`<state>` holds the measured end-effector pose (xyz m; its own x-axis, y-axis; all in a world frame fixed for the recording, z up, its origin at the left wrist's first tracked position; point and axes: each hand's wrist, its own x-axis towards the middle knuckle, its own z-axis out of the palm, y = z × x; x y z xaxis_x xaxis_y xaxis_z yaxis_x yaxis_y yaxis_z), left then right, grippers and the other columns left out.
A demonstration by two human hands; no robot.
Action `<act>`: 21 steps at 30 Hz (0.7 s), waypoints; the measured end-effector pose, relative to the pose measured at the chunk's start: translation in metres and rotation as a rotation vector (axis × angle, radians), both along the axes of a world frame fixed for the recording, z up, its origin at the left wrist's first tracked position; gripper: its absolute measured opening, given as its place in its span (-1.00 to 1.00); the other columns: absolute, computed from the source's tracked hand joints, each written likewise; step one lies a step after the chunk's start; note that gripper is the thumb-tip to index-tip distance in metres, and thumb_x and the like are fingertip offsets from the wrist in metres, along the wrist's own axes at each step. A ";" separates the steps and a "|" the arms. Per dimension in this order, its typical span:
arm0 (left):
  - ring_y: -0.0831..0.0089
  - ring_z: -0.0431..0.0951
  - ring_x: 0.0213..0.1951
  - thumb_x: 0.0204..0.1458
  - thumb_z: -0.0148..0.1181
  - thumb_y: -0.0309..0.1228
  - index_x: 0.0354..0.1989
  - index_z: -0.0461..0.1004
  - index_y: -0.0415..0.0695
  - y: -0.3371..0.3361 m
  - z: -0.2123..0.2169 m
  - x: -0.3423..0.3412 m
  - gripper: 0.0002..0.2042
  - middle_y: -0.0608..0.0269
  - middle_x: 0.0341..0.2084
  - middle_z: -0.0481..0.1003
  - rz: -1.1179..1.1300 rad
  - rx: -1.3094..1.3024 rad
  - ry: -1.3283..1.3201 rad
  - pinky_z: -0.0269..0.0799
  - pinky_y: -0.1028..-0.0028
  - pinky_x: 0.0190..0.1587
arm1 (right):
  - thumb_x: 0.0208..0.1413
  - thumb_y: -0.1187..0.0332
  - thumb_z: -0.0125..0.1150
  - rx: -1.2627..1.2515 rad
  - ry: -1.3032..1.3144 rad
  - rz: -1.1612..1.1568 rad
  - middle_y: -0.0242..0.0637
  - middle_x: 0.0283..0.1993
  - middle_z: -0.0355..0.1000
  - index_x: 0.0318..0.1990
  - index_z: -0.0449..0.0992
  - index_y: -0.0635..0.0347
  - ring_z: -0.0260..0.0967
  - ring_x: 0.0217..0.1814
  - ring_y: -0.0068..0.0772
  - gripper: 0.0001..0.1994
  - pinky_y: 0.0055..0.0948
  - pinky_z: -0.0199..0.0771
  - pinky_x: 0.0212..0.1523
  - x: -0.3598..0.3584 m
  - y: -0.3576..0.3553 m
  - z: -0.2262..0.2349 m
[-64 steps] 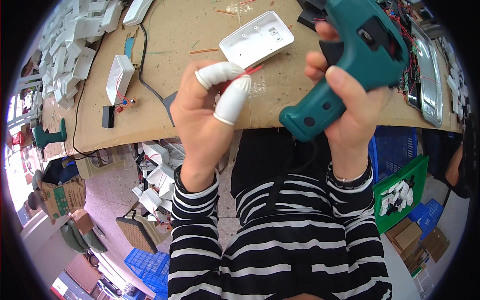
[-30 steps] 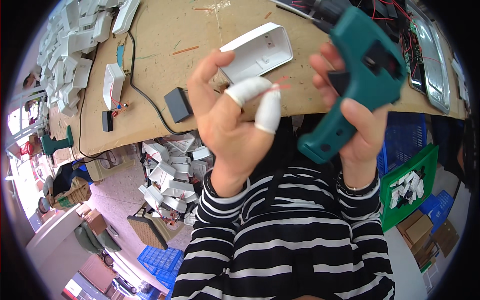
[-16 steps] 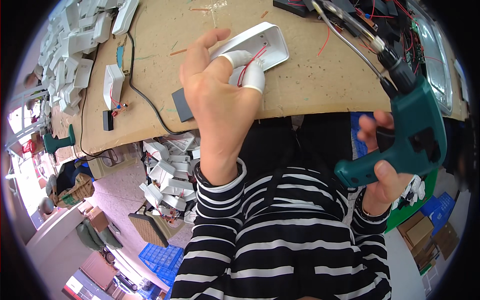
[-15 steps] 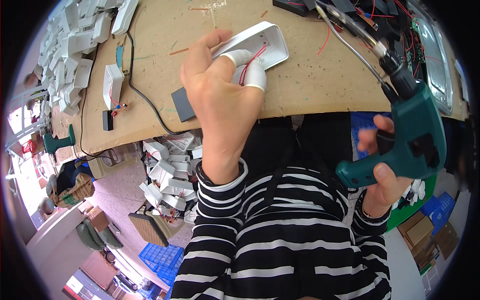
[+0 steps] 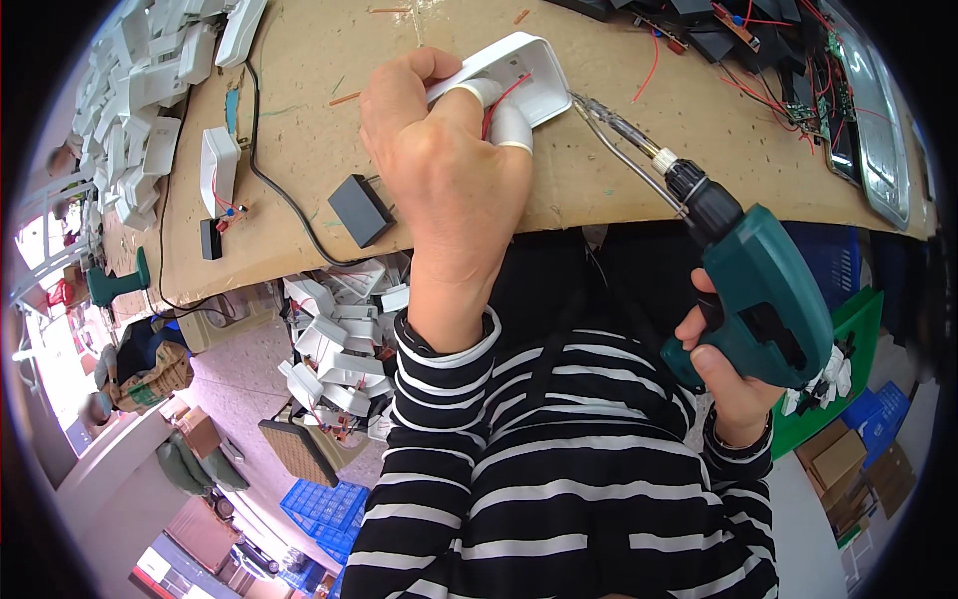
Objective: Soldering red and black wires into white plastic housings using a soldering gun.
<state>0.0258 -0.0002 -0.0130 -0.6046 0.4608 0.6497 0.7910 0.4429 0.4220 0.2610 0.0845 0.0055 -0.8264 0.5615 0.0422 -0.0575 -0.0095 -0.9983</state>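
Near the worktop's front edge, our left hand seemingly pinched flimsy-looking wire; our right hand gripped the soldering gun's handle.

My workbench, brown top scuffed and flecked: white casings heaped far left; black cable snaking past wired white shell and small black block; larger black block near front edge; open white case mid-bench; orange sliver, loose red wire; black parts, glassy panel right.
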 end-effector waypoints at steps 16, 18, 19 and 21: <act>0.29 0.33 -0.34 -0.51 0.16 -0.58 -0.67 0.45 -0.26 0.002 -0.010 -0.001 -0.89 0.18 -0.39 0.37 0.036 0.082 0.059 0.13 0.36 -0.25 | -0.19 0.60 0.11 -0.019 -0.053 0.033 0.11 -0.02 0.28 0.11 0.12 0.42 0.38 -0.31 -0.38 -0.40 -0.53 0.41 -0.37 -0.013 -0.002 0.000; 0.30 0.33 -0.34 -0.52 0.16 -0.58 -0.68 0.45 -0.26 0.003 -0.011 -0.001 -0.89 0.18 -0.39 0.38 0.043 0.074 0.072 0.12 0.36 -0.24 | -0.19 0.61 0.11 -0.010 -0.061 0.047 0.10 -0.02 0.28 0.11 0.12 0.42 0.38 -0.31 -0.38 -0.41 -0.52 0.41 -0.37 -0.014 -0.002 -0.001; 0.30 0.33 -0.34 -0.53 0.16 -0.58 -0.68 0.45 -0.26 0.003 -0.011 -0.001 -0.89 0.18 -0.39 0.38 0.043 0.079 0.077 0.12 0.36 -0.23 | -0.19 0.61 0.11 0.005 -0.048 0.058 0.09 -0.01 0.28 0.10 0.13 0.42 0.38 -0.31 -0.38 -0.41 -0.53 0.41 -0.37 -0.015 -0.002 -0.001; 0.30 0.33 -0.34 -0.53 0.16 -0.57 -0.68 0.45 -0.26 0.003 -0.011 -0.001 -0.88 0.18 -0.39 0.38 0.043 0.084 0.081 0.11 0.37 -0.22 | -0.20 0.61 0.11 0.019 -0.036 0.068 0.09 0.00 0.28 0.10 0.14 0.42 0.38 -0.31 -0.38 -0.41 -0.53 0.41 -0.37 -0.015 -0.001 -0.003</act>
<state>0.0251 0.0026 -0.0243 -0.5665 0.3776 0.7324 0.8052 0.4428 0.3945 0.2459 0.0830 0.0030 -0.8638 0.5033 0.0221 -0.0214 0.0072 -0.9997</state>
